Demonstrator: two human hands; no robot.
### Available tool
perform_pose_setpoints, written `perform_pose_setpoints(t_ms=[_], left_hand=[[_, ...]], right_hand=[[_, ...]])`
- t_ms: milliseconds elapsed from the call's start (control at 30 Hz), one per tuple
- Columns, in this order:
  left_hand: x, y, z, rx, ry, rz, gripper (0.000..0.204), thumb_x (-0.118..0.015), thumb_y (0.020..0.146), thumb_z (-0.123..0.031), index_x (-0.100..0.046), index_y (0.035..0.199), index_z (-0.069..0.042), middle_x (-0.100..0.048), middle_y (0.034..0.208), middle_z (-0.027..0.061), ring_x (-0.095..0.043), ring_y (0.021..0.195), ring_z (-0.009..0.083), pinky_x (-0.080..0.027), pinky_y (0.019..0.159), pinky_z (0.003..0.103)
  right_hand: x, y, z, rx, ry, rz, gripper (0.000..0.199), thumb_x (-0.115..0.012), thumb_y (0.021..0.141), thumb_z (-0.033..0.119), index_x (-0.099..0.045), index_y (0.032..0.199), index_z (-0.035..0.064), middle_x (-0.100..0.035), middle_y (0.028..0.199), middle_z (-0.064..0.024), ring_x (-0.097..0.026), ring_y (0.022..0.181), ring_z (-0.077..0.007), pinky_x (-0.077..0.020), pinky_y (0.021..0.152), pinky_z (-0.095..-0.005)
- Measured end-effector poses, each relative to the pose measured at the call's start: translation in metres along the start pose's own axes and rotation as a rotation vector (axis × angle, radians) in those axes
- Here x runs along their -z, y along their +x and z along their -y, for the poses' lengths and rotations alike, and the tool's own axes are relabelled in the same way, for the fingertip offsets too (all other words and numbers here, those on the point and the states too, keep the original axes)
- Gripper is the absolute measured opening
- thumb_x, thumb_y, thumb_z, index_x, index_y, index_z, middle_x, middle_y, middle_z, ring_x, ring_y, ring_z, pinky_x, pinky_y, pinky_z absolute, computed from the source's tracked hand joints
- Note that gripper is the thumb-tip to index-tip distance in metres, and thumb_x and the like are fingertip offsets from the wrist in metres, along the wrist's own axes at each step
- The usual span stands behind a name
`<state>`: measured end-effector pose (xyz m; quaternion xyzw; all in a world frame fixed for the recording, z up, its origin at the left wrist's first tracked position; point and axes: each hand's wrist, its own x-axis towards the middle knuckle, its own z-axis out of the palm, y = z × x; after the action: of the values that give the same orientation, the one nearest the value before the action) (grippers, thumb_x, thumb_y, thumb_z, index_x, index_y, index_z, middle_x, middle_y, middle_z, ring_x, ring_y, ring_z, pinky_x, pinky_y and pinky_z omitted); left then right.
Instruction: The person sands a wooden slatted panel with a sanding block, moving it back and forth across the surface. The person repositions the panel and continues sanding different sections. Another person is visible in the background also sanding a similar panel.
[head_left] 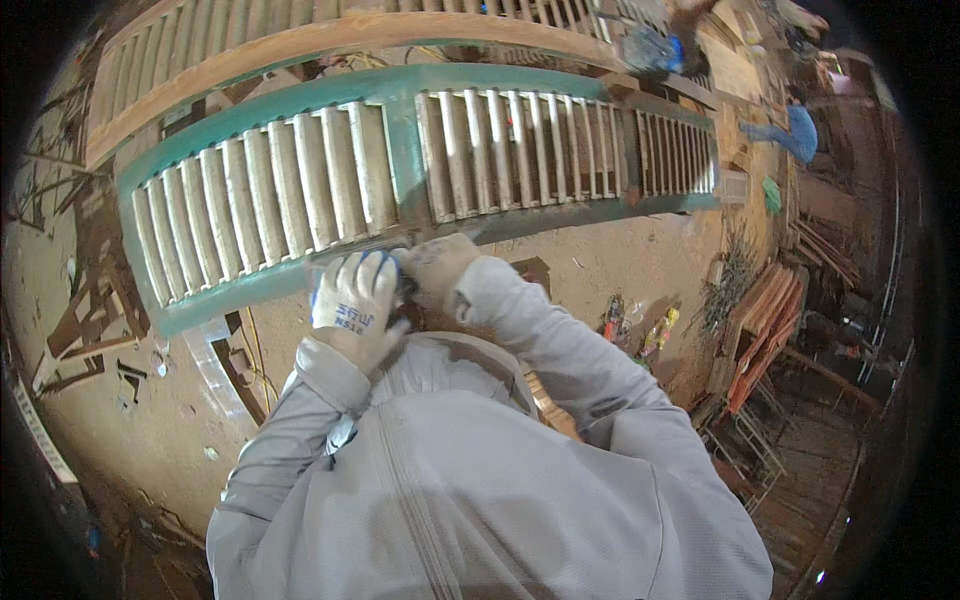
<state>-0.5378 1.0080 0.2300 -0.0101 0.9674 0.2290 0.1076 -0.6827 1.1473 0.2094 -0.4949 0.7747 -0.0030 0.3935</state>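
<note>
Pressing together at the green louvred shutter frame (400,140), gloved left hand (352,305) and right hand (437,268) close their grip around a small dark tool I cannot identify.

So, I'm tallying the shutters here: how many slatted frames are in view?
2. A green slatted frame lies under both gloved hands, the left hand and the right hand; a bare wooden frame lies beyond it. More may be hidden.
</note>
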Motion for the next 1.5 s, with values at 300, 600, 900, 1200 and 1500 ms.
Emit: perform_pose_setpoints(t_ms=[300, 600, 900, 1200, 1500], left_hand=[[-0.029, 0.063, -0.039, -0.131, 0.011, 0.050, 0.067, -0.085, 0.076, -0.033, -0.056, 0.128, -0.002, -0.061, 0.125, 0.0149, -0.060, 0.123, 0.0335, -0.048, 0.105, 0.046], [-0.088, 0.151, -0.148, -0.224, 0.055, -0.228, 0.041, -0.073, 0.081, -0.030, -0.061, 0.113, -0.008, -0.062, 0.102, 0.0074, -0.063, 0.096, 0.0247, -0.050, 0.081, 0.040], [-0.121, 0.237, -0.267, -0.177, 0.016, -0.160, 0.044, -0.074, 0.082, -0.031, -0.061, 0.116, -0.006, -0.063, 0.106, 0.0095, -0.064, 0.104, 0.0275, -0.052, 0.089, 0.042], [-0.151, 0.289, -0.332, -0.214, 0.024, -0.223, 0.032, -0.063, 0.088, -0.020, -0.061, 0.115, -0.004, -0.061, 0.100, 0.0090, -0.063, 0.096, 0.0260, -0.052, 0.082, 0.040], [-0.104, 0.211, -0.226, -0.166, -0.105, -0.067, 0.058, -0.080, 0.079, -0.033, -0.060, 0.124, -0.002, -0.062, 0.109, 0.0131, -0.063, 0.106, 0.0314, -0.053, 0.090, 0.045]], right_hand=[[-0.022, -0.036, -0.055, -0.115, -0.106, -0.170, 0.026, -0.068, 0.088, 0.024, -0.068, 0.113, 0.0155, -0.076, 0.109, -0.0090, -0.074, 0.104, -0.0286, -0.0546, 0.086, -0.0440], [-0.014, -0.115, -0.181, -0.178, -0.112, -0.093, 0.037, -0.072, 0.086, 0.031, -0.065, 0.118, 0.0156, -0.073, 0.109, -0.0057, -0.068, 0.111, -0.0263, -0.0498, 0.095, -0.0420], [-0.012, -0.188, -0.316, -0.161, -0.044, -0.031, 0.043, -0.071, 0.086, 0.036, -0.065, 0.122, 0.0142, -0.072, 0.119, -0.0087, -0.067, 0.115, -0.0283, -0.0479, 0.101, -0.0428], [-0.007, -0.232, -0.394, -0.173, -0.147, 0.035, 0.043, -0.068, 0.089, 0.035, -0.061, 0.125, 0.0117, -0.071, 0.117, -0.0078, -0.066, 0.114, -0.0290, -0.0489, 0.099, -0.0433], [-0.005, -0.158, -0.278, -0.072, -0.058, 0.008, 0.031, -0.067, 0.091, 0.029, -0.066, 0.116, 0.0103, -0.075, 0.114, -0.0136, -0.071, 0.111, -0.0320, -0.0548, 0.094, -0.0449]])
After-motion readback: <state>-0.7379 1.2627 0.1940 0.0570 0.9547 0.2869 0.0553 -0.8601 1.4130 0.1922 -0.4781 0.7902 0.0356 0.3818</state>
